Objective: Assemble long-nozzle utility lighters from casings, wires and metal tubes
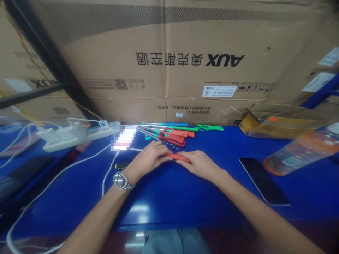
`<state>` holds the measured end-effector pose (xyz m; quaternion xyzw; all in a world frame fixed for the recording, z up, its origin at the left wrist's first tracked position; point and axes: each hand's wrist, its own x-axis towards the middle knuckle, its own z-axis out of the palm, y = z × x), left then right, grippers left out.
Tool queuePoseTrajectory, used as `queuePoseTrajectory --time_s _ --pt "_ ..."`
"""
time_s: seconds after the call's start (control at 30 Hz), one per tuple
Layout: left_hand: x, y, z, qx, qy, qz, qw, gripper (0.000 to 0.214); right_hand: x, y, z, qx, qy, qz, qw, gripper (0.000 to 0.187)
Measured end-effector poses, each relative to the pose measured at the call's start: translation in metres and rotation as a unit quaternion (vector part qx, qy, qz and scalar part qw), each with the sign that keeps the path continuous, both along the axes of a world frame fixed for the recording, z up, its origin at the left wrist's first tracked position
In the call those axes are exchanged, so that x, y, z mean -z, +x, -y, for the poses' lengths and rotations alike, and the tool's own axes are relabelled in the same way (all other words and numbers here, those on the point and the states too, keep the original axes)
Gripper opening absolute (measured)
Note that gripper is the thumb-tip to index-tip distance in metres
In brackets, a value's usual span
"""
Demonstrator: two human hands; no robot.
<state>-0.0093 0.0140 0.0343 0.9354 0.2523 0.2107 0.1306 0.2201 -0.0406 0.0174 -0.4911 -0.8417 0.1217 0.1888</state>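
Both my hands rest on the blue table (185,197) around one red long-nosed lighter (177,157). My left hand (147,159), with a watch on its wrist, is curled over the lighter's left part, where a thin metal rod sticks out. My right hand (200,165) grips the lighter's right end with bent fingers. Behind them lies a pile of several more lighters (172,133), red, green and blue, their metal tubes pointing left.
A large AUX cardboard box (185,60) walls off the back. A lit phone (124,138) on a white cable and a power strip (71,135) sit to the left. To the right are a dark phone (263,180), an orange bottle (299,151) on its side and a yellow bag (278,125).
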Motion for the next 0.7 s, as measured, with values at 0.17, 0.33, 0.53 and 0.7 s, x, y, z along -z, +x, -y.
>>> queuePoseTrajectory --time_s 0.17,0.33,0.53,0.7 --pt "0.002 -0.001 -0.005 -0.008 0.021 0.035 0.999 0.026 -0.001 0.001 0.000 0.015 0.019 0.017 1.000 0.033" --pt "-0.001 0.001 -0.001 -0.051 0.089 0.044 0.994 0.027 0.003 0.001 -0.001 0.043 0.034 0.017 0.998 0.035" --pt "0.000 0.013 0.014 -0.269 0.105 0.231 0.929 0.022 0.006 -0.006 -0.002 0.122 -0.018 -0.187 0.975 0.038" --pt "0.013 0.035 0.012 -0.226 -0.304 0.375 0.846 0.045 0.008 -0.027 0.004 0.110 -0.092 -0.300 0.943 0.039"
